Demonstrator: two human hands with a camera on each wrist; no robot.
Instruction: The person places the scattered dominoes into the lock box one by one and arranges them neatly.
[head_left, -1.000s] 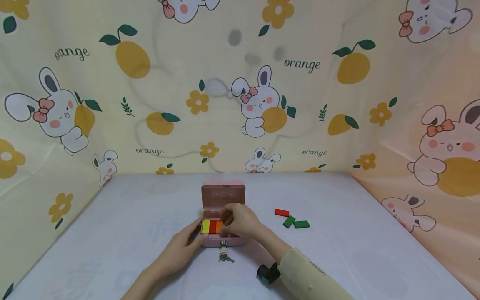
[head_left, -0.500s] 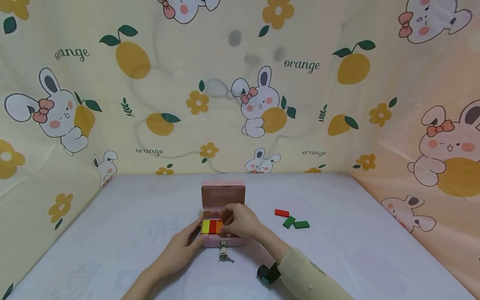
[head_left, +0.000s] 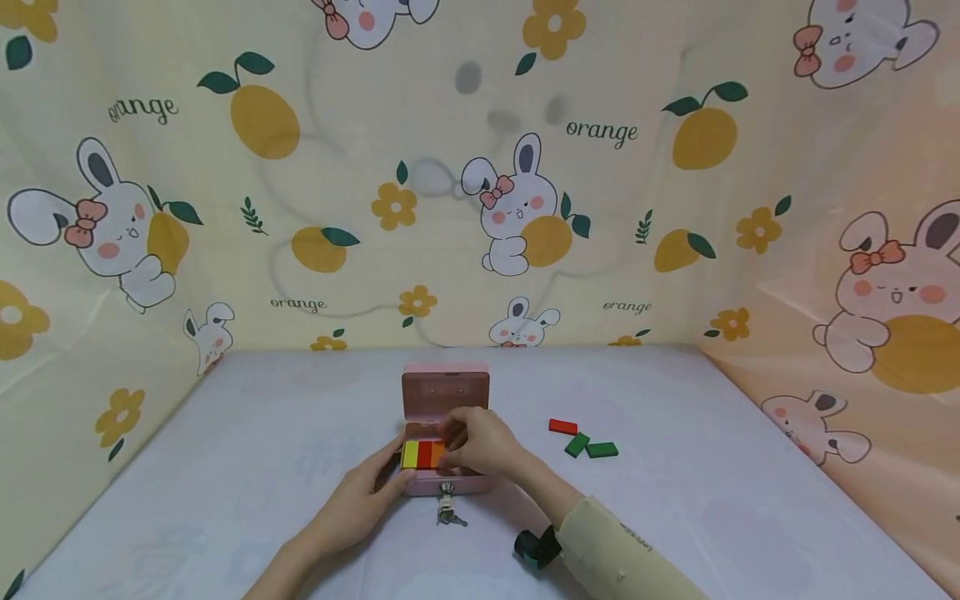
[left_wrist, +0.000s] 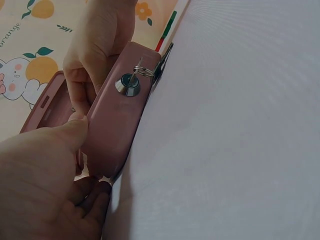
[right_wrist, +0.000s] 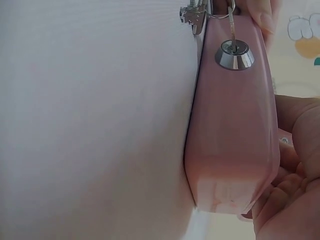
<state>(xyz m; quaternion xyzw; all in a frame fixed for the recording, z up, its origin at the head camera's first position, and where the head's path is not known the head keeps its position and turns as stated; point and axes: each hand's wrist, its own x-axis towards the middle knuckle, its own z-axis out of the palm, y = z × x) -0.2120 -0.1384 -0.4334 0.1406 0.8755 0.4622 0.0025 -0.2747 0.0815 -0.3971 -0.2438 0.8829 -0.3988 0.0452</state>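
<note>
A pink metal cash box (head_left: 450, 486) stands on the table with its lid (head_left: 446, 396) raised. My left hand (head_left: 358, 498) grips its left end, thumb at the front corner and fingers underneath and behind, as the left wrist view confirms. Inside, a yellow block (head_left: 410, 455), a red block (head_left: 424, 455) and an orange block (head_left: 438, 455) lie side by side. My right hand (head_left: 483, 446) reaches into the box, its curled thumb and fingers at the orange block; the fingertips are mostly hidden. From the front lock (right_wrist: 235, 55) hangs a ring of keys (head_left: 452, 515).
To the right of the box lie a loose red block (head_left: 563, 427) and two green blocks, one tilted (head_left: 577, 445) and one flatter green block (head_left: 602, 450). A black wrist device (head_left: 536, 547) hangs by the right sleeve (head_left: 618, 550). A printed curtain (head_left: 450, 317) encloses the table's back and sides.
Both hands, the box and the blocks stay in place. Only the head view has shifted very slightly.
</note>
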